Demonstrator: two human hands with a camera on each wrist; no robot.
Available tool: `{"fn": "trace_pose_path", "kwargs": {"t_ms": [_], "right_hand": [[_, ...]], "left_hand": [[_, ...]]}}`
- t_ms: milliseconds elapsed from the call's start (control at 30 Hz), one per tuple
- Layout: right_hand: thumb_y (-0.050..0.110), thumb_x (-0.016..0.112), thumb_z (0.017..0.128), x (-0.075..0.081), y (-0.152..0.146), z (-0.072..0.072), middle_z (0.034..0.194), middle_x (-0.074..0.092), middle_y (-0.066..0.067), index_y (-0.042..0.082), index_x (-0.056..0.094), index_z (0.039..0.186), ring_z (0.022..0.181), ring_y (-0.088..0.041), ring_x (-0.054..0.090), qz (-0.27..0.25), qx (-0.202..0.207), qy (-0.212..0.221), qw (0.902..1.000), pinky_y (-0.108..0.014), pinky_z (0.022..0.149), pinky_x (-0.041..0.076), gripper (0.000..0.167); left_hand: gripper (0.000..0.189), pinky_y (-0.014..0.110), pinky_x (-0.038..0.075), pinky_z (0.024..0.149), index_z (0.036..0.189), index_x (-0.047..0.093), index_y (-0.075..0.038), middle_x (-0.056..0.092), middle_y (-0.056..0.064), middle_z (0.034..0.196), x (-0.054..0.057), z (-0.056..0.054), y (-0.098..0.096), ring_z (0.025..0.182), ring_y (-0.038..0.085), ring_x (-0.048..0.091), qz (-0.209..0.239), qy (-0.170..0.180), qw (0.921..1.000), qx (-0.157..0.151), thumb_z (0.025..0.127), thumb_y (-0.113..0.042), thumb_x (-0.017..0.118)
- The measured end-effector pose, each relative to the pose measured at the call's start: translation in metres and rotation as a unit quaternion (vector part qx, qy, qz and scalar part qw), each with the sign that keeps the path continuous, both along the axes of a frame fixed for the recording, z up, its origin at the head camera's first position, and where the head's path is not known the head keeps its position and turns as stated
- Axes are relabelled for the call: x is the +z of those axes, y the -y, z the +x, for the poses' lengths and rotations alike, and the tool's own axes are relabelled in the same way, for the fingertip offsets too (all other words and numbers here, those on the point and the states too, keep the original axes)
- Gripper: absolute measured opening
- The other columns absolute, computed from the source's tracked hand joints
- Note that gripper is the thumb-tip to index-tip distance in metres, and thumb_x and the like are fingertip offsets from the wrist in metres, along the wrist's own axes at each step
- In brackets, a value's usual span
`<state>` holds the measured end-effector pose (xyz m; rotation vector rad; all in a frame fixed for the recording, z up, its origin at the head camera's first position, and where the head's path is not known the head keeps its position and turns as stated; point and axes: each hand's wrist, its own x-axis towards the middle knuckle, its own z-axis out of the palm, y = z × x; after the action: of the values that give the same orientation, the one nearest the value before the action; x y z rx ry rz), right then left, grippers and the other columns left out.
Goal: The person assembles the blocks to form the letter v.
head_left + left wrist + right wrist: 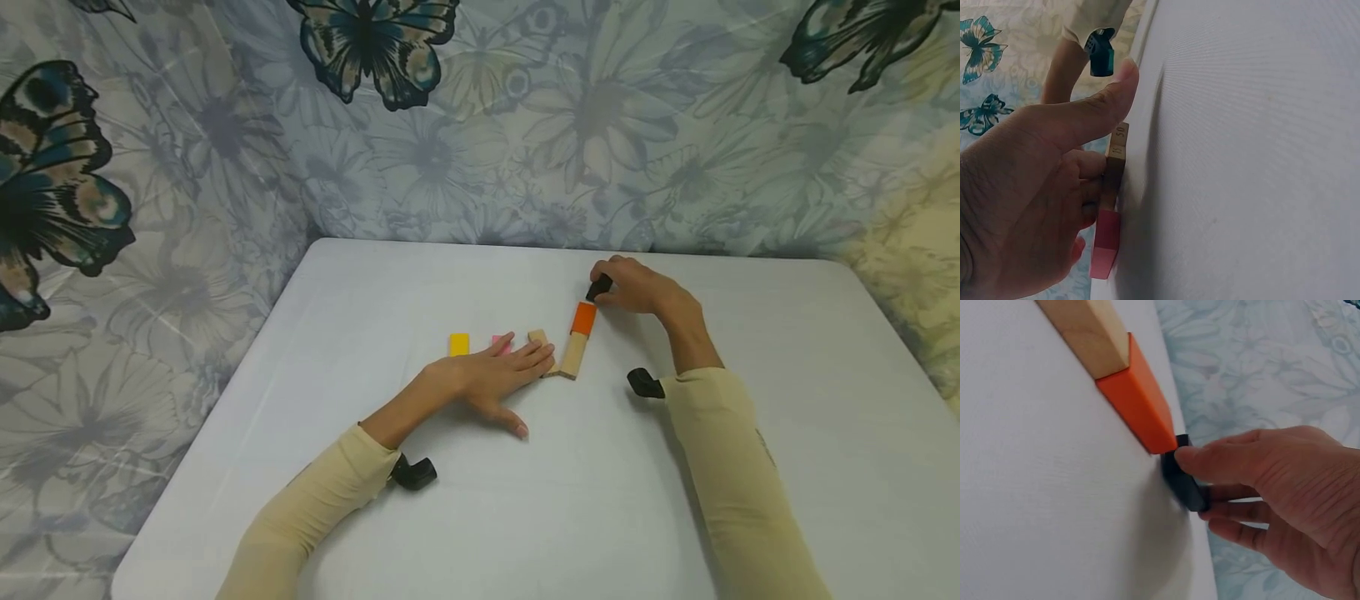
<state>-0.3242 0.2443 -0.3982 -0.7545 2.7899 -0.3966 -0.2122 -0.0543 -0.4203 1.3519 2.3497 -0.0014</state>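
Observation:
My right hand (pixel 633 285) pinches a black block (pixel 1180 478) between thumb and fingers, at the far end of an orange block (pixel 1141 400). The orange block lies end to end with a plain wooden block (pixel 574 356), forming a slanted row. With fingers spread, my left hand (pixel 498 383) rests over a second wooden block (pixel 537 336) and a pink block (pixel 1106 240), partly hiding both. Printed numbers show on the ends of the wooden blocks (pixel 1117 149) in the left wrist view. Left of that hand lies a yellow block (pixel 459 344).
Everything lies on a white-covered table (pixel 465 533). Behind it and along the left hangs a butterfly-and-flower cloth (pixel 480 150). A black wrist camera (pixel 415 473) juts from the left sleeve, and another black camera (pixel 645 383) from the right sleeve.

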Motion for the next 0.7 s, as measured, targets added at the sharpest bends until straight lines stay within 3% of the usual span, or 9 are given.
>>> {"fn": "trace_pose_path", "kwargs": {"t_ms": [267, 467, 700], "right_hand": [[0.001, 0.058, 0.103, -0.010, -0.005, 0.007, 0.144, 0.048, -0.036, -0.004, 0.056, 0.141, 0.130, -0.051, 0.053, -0.014, -0.007, -0.003, 0.9999, -0.065, 0.110, 0.047, 0.039], [-0.001, 0.060, 0.101, -0.013, -0.007, 0.012, 0.149, 0.050, -0.035, -0.002, 0.057, 0.146, 0.136, -0.053, 0.051, -0.011, 0.038, -0.018, 0.9991, -0.067, 0.113, 0.044, 0.045], [0.001, 0.063, 0.100, -0.008, -0.005, 0.016, 0.148, 0.052, -0.033, -0.002, 0.061, 0.142, 0.136, -0.052, 0.052, -0.019, 0.044, -0.011, 0.9988, -0.067, 0.112, 0.045, 0.042]], "left_hand": [[0.113, 0.053, -0.011, 0.134, 0.169, 0.000, -0.012, -0.011, 0.004, 0.179, 0.000, 0.001, 0.002, 0.167, 0.022, -0.010, 0.005, 0.009, 0.9999, 0.003, 0.094, -0.071, 0.061], [0.112, 0.052, -0.012, 0.134, 0.169, -0.002, -0.014, -0.012, 0.002, 0.178, -0.002, 0.002, 0.003, 0.166, 0.020, -0.010, -0.005, 0.003, 0.9999, 0.011, 0.094, -0.072, 0.059], [0.112, 0.053, -0.010, 0.134, 0.169, -0.001, -0.013, -0.011, 0.003, 0.179, -0.001, 0.002, 0.001, 0.167, 0.021, -0.009, 0.000, -0.004, 1.0000, 0.006, 0.095, -0.072, 0.059]]}}
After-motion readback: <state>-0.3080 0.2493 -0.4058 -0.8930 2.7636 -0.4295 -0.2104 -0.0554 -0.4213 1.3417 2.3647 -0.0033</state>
